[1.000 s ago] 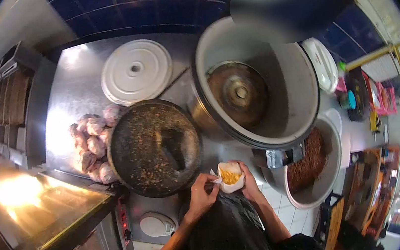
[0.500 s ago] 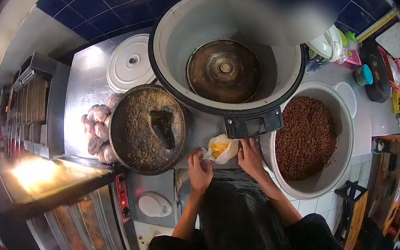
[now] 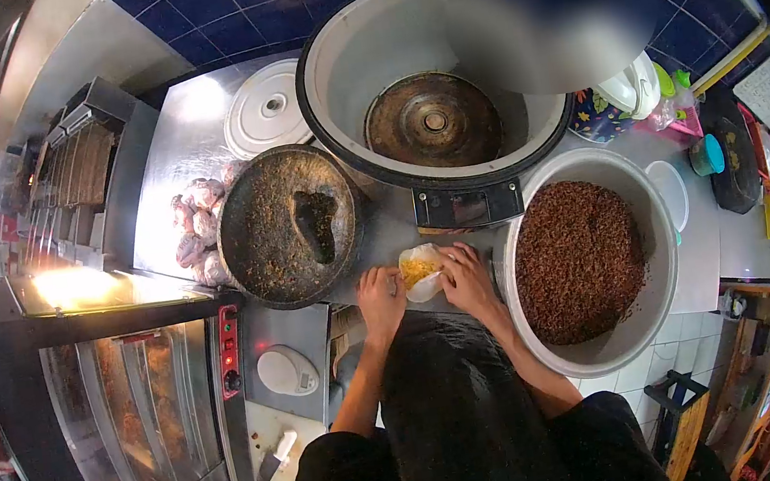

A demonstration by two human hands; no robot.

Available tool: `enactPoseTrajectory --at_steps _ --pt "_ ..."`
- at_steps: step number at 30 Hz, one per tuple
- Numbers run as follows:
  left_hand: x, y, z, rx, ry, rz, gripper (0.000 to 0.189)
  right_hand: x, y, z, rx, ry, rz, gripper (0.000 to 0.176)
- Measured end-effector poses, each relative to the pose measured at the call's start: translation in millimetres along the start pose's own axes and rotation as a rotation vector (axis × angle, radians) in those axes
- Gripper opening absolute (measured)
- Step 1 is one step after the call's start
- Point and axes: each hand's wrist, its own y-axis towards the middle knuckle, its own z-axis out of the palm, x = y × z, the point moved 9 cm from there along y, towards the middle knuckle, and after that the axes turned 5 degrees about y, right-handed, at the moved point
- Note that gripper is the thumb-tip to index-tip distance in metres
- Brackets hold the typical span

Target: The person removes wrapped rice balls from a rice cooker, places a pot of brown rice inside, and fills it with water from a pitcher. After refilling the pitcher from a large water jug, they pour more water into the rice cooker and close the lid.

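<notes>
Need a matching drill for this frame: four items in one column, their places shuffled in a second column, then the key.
Column one
1. paper packet
2. pot of brown grains
3. dark round pan
4. white lid

Column two
A. at the back of the steel counter, near the blue tiles
B. held between left hand and right hand
C. just right of the right hand
D. beyond the left hand, strewn with crumbs

Pairs: 1-B; 2-C; 3-D; 4-A
</notes>
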Motion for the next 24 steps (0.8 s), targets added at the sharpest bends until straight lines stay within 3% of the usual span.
enactPoseTrajectory --at_steps 3,6,8,10,13,20,22,24 --pt "-0.2 5.9 -3.8 -0.021 -0.100 -0.105 0.013 -1.7 0.3 -2.8 -0.060 0.055 -0.005 0.017" --pt "-5.2 17.4 -5.4 -0.113 -0.139 -0.033 0.014 0.7 -2.2 -6.9 -0.119 0.077 -0.022 0.017" --pt "-2.7 23.0 12.2 0.005 -0.068 0.041 0.014 2.6 -5.5 -7.9 -0.136 0.072 -0.032 0.018" --pt "-1.4 22.3 11.7 0.017 -0.090 0.044 0.012 -1.0 -7.4 -0.9 -0.061 0.096 -0.014 0.024" --pt "-15.3 18.6 4.3 0.035 -0.104 0.103 0.008 18.3 -10.3 -16.6 -0.151 0.010 -0.095 0.021" --pt "-31.4 -5.9 0.3 0.032 -0.141 0.241 0.011 4.6 -4.7 -9.9 -0.065 0.116 0.012 0.015" --pt "-27.1 -10.6 1.4 0.049 -0.149 0.234 0.012 15.0 -3.5 -16.7 -0.159 0.106 -0.137 0.015" --pt "-22.6 -14.7 3.3 0.061 -0.155 0.221 0.013 14.0 -3.1 -11.2 -0.111 0.076 -0.152 0.018"
